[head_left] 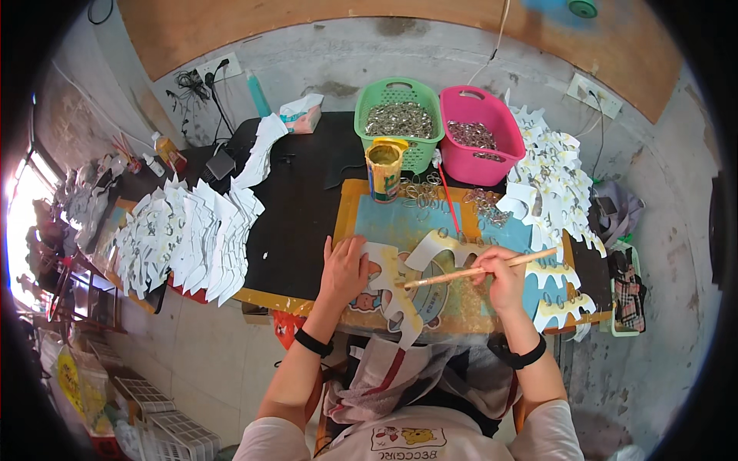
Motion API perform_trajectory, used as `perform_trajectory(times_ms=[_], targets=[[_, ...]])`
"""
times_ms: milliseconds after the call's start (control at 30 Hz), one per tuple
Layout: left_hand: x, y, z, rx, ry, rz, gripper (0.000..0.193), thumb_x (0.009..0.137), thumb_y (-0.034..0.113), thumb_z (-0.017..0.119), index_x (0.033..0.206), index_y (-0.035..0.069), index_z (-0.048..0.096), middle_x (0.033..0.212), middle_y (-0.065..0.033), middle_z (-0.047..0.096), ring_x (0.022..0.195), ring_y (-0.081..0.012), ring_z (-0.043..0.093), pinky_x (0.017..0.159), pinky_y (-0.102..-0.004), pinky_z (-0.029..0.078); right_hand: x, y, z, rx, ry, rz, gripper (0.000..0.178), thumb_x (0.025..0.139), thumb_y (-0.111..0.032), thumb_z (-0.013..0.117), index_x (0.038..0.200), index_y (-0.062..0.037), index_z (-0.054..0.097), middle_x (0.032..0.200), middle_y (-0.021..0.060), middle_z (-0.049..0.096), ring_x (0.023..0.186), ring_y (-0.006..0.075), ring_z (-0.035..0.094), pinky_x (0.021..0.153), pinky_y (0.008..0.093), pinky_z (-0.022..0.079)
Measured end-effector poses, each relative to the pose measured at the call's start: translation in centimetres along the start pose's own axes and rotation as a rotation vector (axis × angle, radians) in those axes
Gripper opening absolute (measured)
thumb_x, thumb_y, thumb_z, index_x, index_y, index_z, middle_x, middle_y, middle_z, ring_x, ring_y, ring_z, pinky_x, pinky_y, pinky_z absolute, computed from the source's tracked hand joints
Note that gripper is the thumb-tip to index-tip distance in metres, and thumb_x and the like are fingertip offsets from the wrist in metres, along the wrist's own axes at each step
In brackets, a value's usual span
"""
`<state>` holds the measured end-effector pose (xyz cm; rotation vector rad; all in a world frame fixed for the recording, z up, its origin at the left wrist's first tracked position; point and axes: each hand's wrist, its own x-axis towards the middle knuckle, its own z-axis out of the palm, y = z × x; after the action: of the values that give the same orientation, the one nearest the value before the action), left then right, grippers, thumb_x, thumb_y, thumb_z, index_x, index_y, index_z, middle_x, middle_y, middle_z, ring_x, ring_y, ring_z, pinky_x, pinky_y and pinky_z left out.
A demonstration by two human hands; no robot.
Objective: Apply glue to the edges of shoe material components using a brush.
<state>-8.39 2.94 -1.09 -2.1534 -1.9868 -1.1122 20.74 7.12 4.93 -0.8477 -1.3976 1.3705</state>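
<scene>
My right hand (502,278) is closed around a brush with a pale wooden handle (461,274). Its tip points left and meets the white wavy-edged cut-out (390,261), which bears yellowish smears. At the cut-out's upper left edge, my left hand (344,269) grips it between thumb and forefinger, the little finger sticking out. A second white cut-out (434,247) lies just right of the first. Beneath them is a stained blue work board (377,220) with cartoon pictures. More smeared cut-outs with metal rings on them (565,307) lie right of my right hand.
Behind the board stand an open yellow-smeared can (384,184), a green basket (413,159) and a pink basket (492,165), both holding metal pieces. Loose rings (421,194) lie before them. White cut-outs pile up at left (207,238) and right (546,165). A tissue pack (302,119) sits behind.
</scene>
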Motion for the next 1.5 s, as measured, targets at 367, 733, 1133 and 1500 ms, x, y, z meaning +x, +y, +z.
perform_trajectory(times_ms=[367, 733, 1133, 1500], targets=[[0.0, 0.0, 0.0, 0.008, -0.010, 0.007, 0.027, 0.084, 0.009, 0.058, 0.111, 0.006, 0.053, 0.104, -0.0131, 0.061, 0.104, -0.0337, 0.057, 0.107, -0.0565, 0.027, 0.0, -0.3, 1.6, -0.028, 0.053, -0.003, 0.015, 0.083, -0.005, 0.053, 0.080, 0.0040, 0.065, 0.073, 0.0086, 0.064, 0.063, 0.0119, 0.061, 0.055, 0.0250, 0.050], [0.0, 0.2, 0.0, 0.014, 0.004, 0.017, 0.028, 0.084, 0.008, 0.058, 0.112, 0.006, 0.053, 0.101, -0.0136, 0.061, 0.100, -0.0335, 0.057, 0.106, -0.0560, 0.028, -0.4, -0.2, -0.3, 0.078, 0.034, 0.032, 0.016, 0.081, -0.006, 0.053, 0.076, 0.0039, 0.064, 0.069, 0.0081, 0.063, 0.056, 0.0126, 0.058, 0.052, 0.0243, 0.048], [0.1, 0.2, 0.1, 0.030, 0.004, 0.019, 0.027, 0.083, 0.008, 0.058, 0.110, 0.006, 0.054, 0.103, -0.0129, 0.062, 0.102, -0.0336, 0.057, 0.105, -0.0565, 0.029, -1.0, -0.1, -0.3, 0.139, 0.129, 0.042, 0.016, 0.076, -0.005, 0.051, 0.072, 0.0047, 0.063, 0.066, 0.0109, 0.063, 0.053, 0.0138, 0.056, 0.049, 0.0256, 0.047], [0.1, 0.2, 0.1, 0.028, -0.008, 0.022, 0.027, 0.083, 0.007, 0.058, 0.110, 0.006, 0.054, 0.106, -0.0128, 0.062, 0.104, -0.0337, 0.057, 0.105, -0.0563, 0.029, -3.4, 0.6, -0.4, 0.015, 0.040, 0.038, 0.010, 0.085, -0.002, 0.058, 0.086, 0.0044, 0.065, 0.073, 0.0100, 0.065, 0.063, 0.0145, 0.063, 0.056, 0.0234, 0.050]])
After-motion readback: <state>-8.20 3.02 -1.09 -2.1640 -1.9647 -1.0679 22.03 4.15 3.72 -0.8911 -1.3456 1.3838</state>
